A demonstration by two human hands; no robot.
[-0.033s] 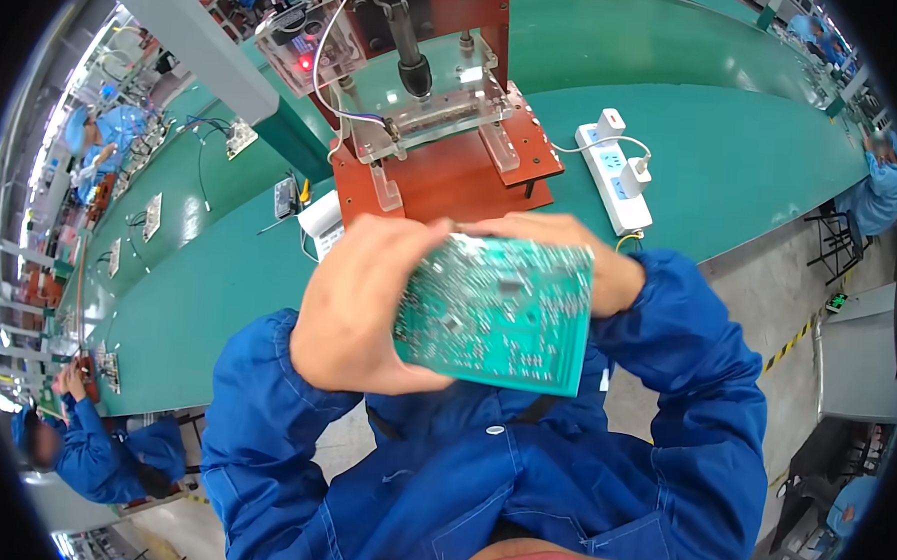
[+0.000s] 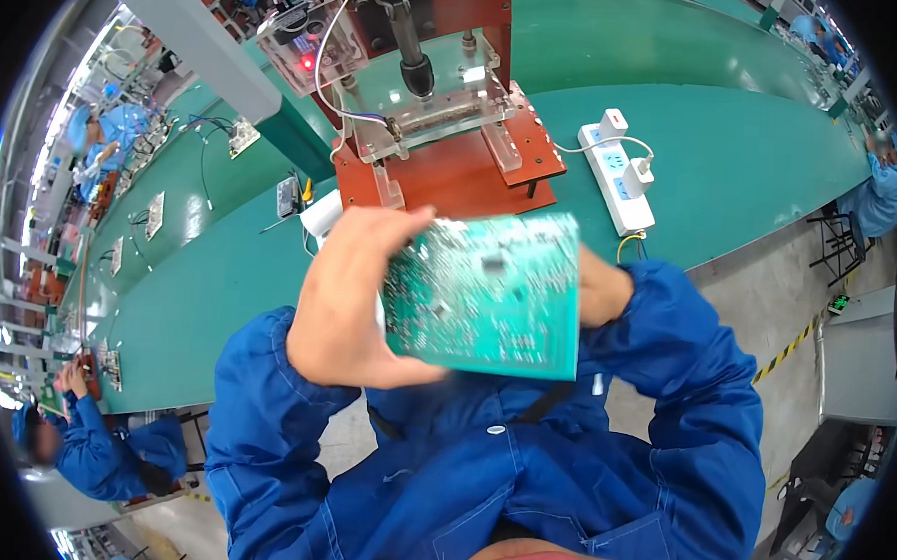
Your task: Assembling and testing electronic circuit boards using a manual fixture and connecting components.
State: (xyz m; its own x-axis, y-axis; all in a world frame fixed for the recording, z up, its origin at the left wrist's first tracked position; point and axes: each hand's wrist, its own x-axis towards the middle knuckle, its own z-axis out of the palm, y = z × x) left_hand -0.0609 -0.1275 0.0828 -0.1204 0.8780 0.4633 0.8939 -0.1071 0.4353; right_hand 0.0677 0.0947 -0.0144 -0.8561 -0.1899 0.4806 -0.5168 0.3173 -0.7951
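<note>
A green circuit board (image 2: 482, 307), blurred by motion, is held up in front of my chest with its face of small solder points and chips towards me. My left hand (image 2: 342, 300) grips its left end, fingers at the upper edge and thumb along the lower edge. Behind the board's right side is my right hand (image 2: 600, 290); only its wrist side shows, and the fingers are hidden. Just beyond the board stands a red bench press fixture (image 2: 443, 175) with a clear plastic plate (image 2: 426, 104) and a black plunger.
A white power strip (image 2: 618, 177) with plugs lies on the green bench (image 2: 734, 162), right of the fixture. Left of the fixture are a white device (image 2: 321, 214), partly covered by my hand, and a small meter-like box (image 2: 288, 197). A grey post (image 2: 194, 39) rises nearby. Co-workers sit farther off.
The board has moved slightly up and left and its tilt has changed. My right fingers, earlier along its top edge, are now out of sight behind it. The left hand keeps its grip.
</note>
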